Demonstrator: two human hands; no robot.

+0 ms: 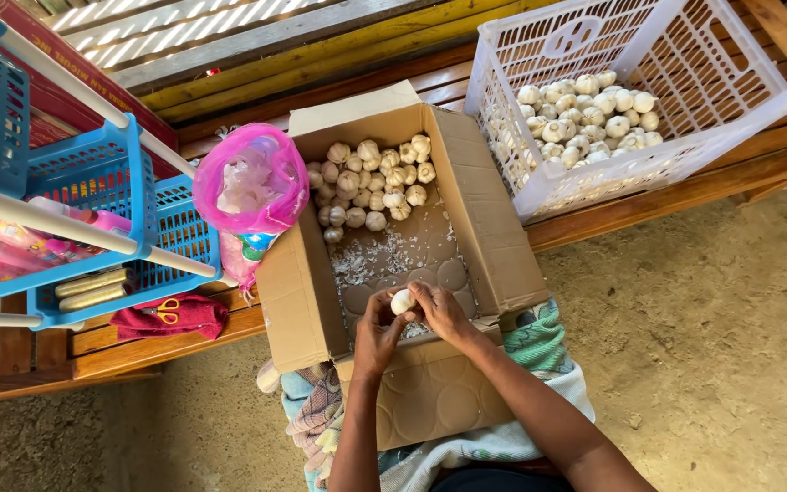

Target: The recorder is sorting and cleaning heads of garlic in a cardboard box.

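Observation:
Both hands hold one white garlic bulb [402, 301] over the near end of an open cardboard box [489, 228]. My left hand [374, 330] grips it from the left and below. My right hand [439, 308] pinches it from the right. Several unpeeled garlic bulbs [371, 182] are piled at the box's far end, with loose papery skins [371, 260] scattered on the box floor between them and my hands. The box rests partly on my lap, on a patterned cloth [544, 342].
A white plastic crate [740, 82] with several garlic bulbs [585, 114] stands on the wooden bench at the right. A pink plastic bag [250, 182] of skins sits left of the box. Blue baskets [93, 173], scissors [168, 312] on a red cloth lie at left. Dirt floor at right.

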